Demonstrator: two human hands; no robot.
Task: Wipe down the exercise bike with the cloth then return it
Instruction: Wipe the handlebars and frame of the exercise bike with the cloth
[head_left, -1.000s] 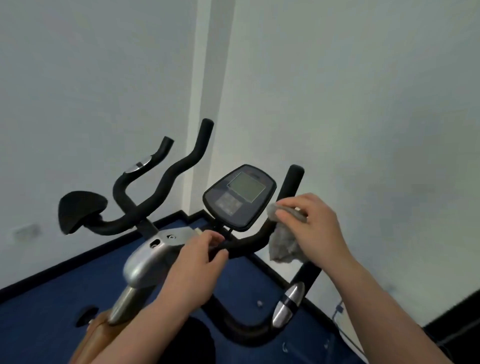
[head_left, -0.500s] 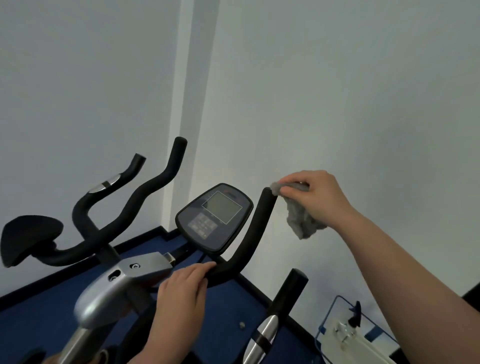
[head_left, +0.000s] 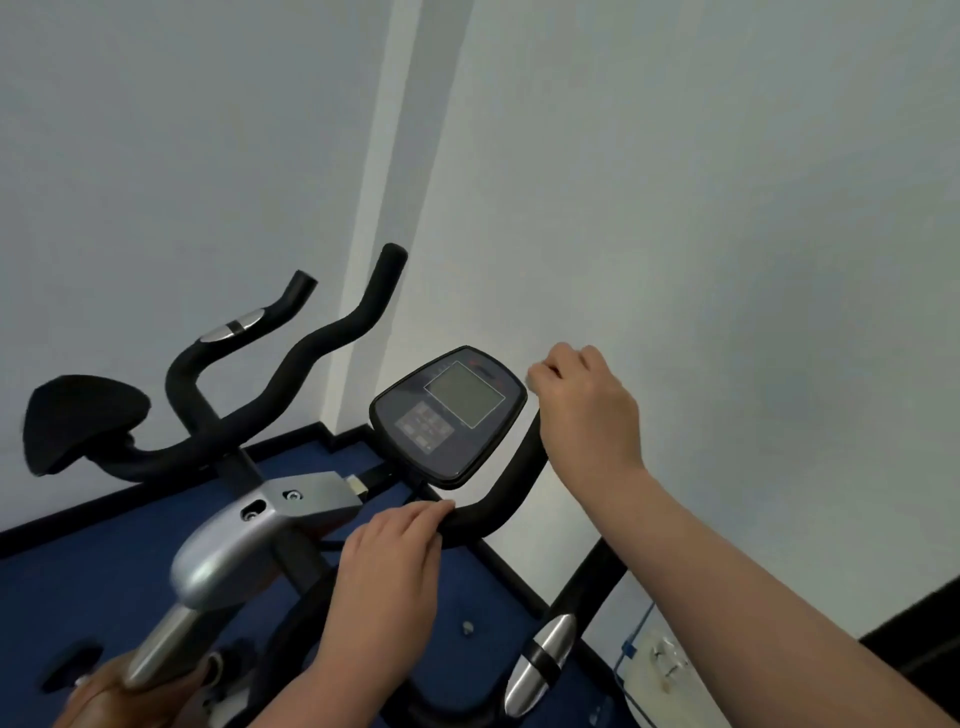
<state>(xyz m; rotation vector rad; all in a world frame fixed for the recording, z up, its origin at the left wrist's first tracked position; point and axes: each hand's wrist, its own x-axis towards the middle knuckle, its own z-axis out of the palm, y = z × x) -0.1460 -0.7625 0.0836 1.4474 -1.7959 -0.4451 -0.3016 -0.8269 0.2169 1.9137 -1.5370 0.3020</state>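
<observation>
The exercise bike's dark console (head_left: 449, 410) with its grey screen faces me at centre. Below it runs the black right handlebar (head_left: 498, 493), curving up to the right. My left hand (head_left: 387, 566) grips the low bend of that bar. My right hand (head_left: 587, 410) is closed over the bar's upright end beside the console. The grey cloth is hidden inside that hand and does not show. A silver housing (head_left: 234, 545) sits on the bike's stem.
The left handlebars (head_left: 311, 353) and a black pad (head_left: 78, 421) stick out at the left. A lower grip with a silver sensor (head_left: 540, 660) stands at the bottom right, beside a white object (head_left: 660, 670). White walls meet in a corner behind; the floor (head_left: 78, 571) is blue.
My right hand with the cloth slid up the right handlebar to its tip and now closes over the end, hiding the cloth. My left hand kept its grip on the bar.
</observation>
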